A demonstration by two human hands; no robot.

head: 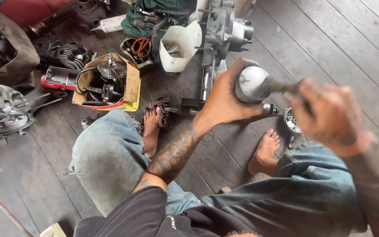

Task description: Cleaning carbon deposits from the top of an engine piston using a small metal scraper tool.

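Left hand point(224, 98): grip closed round grey metal cylinder point(250, 83) | right hand point(330, 115): blurred, grip closed on tool handle point(281, 85) | handle axis runs rightward from cylinder | above plank floor point(330, 39)

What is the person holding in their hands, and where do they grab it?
The left hand cups a round grey metal part from underneath and behind. The right hand grips a blurred tool pressed against it; what kind cannot be told.

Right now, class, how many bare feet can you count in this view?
2. One bare foot rests on the wooden floor beside the cardboard box; the other foot lies beneath the raised hands.
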